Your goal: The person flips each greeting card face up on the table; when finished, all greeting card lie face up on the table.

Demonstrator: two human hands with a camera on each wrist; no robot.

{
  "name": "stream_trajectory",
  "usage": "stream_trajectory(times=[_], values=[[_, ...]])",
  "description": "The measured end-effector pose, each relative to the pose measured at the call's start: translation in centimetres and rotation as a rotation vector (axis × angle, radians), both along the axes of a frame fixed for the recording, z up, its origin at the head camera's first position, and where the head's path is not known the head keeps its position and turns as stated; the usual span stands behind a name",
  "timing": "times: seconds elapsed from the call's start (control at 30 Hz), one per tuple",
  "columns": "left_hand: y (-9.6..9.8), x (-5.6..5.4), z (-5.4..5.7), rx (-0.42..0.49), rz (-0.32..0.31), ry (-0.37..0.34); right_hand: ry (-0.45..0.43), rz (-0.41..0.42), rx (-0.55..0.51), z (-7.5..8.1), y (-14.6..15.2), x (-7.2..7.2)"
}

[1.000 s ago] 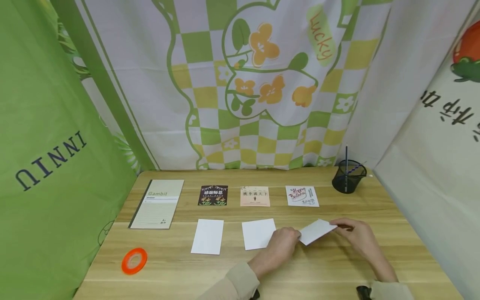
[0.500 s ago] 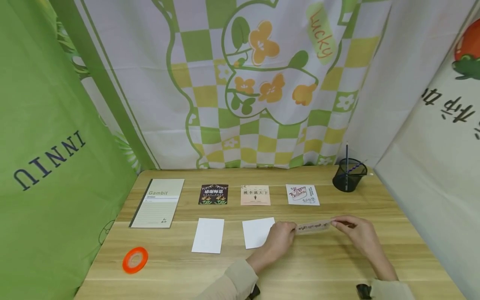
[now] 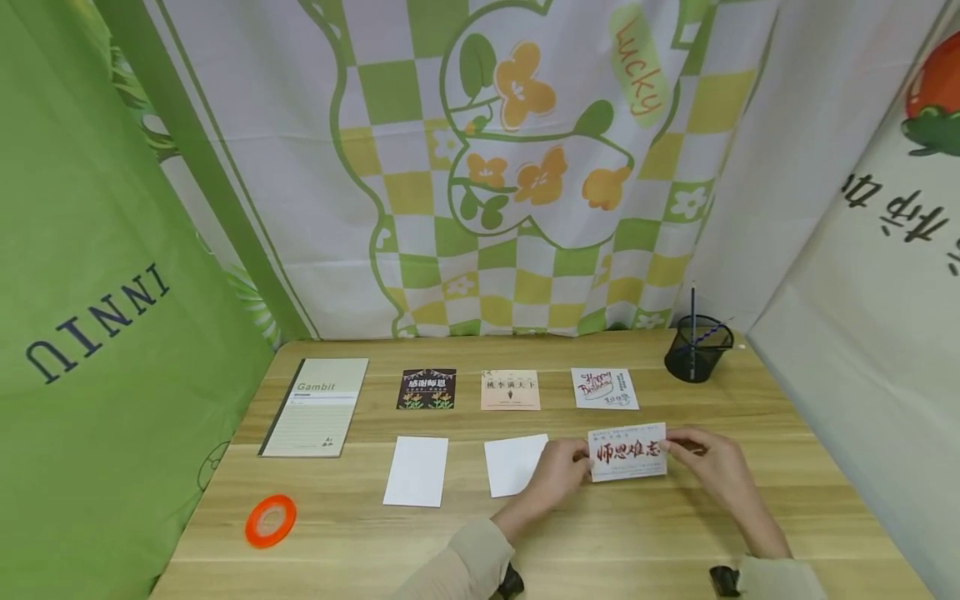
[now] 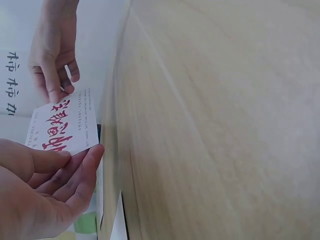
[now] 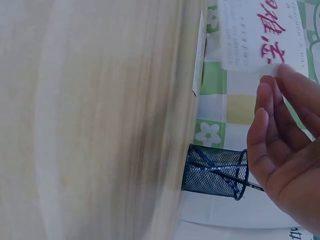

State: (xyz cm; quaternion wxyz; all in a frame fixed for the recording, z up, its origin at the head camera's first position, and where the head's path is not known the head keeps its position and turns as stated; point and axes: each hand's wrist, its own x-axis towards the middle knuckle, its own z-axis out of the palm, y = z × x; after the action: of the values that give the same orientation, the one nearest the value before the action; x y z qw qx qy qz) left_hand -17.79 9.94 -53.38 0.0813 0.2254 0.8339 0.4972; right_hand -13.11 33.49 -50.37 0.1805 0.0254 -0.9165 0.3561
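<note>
A white card (image 3: 627, 452) with red Chinese lettering is held up between both hands, its printed side toward the head camera. My left hand (image 3: 553, 477) pinches its left edge, thumb on the printed face, as the left wrist view also shows. At the opposite edge my right hand (image 3: 708, 458) pinches the card between thumb and fingers. In the right wrist view the card (image 5: 270, 30) shows red writing above the thumb tip. A blank white card (image 3: 516, 463) lies on the table beside my left hand, partly covered by it. Another blank card (image 3: 416, 472) lies further left.
Along the back lie a dark card (image 3: 426, 389), a peach card (image 3: 510, 390) and a birthday card (image 3: 605, 389). A black mesh pen cup (image 3: 697, 350) stands back right. At left are a notebook (image 3: 315, 408) and an orange tape roll (image 3: 271, 521).
Both hands have turned the card over: its blank side showed first, then it was nearly edge-on, and now its red lettering faces the head camera. The other cards have stayed put.
</note>
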Motion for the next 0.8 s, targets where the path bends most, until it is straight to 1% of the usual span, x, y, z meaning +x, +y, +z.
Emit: stream_trajectory(times=[0.13,0.23,0.33,0.4,0.53,0.67,0.8], values=[[-0.02,-0.01,0.35,0.113,0.022,-0.117,-0.025,0.018,0.005,-0.13,-0.02,0.03],[-0.05,-0.01,0.6,0.152,0.049,-0.174,-0.048,0.027,0.013,-0.21,-0.02,0.16],[-0.05,-0.14,0.66,0.178,0.076,-0.198,-0.074,0.025,0.022,-0.24,-0.03,0.28],[-0.07,-0.23,0.59,0.198,0.093,-0.201,-0.094,0.026,0.02,-0.24,-0.07,0.35],[-0.12,-0.25,0.33,0.235,0.122,-0.217,-0.156,0.017,0.006,-0.19,-0.27,0.53],[-0.11,-0.04,0.17,0.252,0.121,-0.247,-0.213,-0.002,-0.033,-0.25,-0.51,0.6],[0.0,0.2,0.18,0.275,0.117,-0.272,-0.262,-0.005,-0.106,-0.42,-0.66,0.46]])
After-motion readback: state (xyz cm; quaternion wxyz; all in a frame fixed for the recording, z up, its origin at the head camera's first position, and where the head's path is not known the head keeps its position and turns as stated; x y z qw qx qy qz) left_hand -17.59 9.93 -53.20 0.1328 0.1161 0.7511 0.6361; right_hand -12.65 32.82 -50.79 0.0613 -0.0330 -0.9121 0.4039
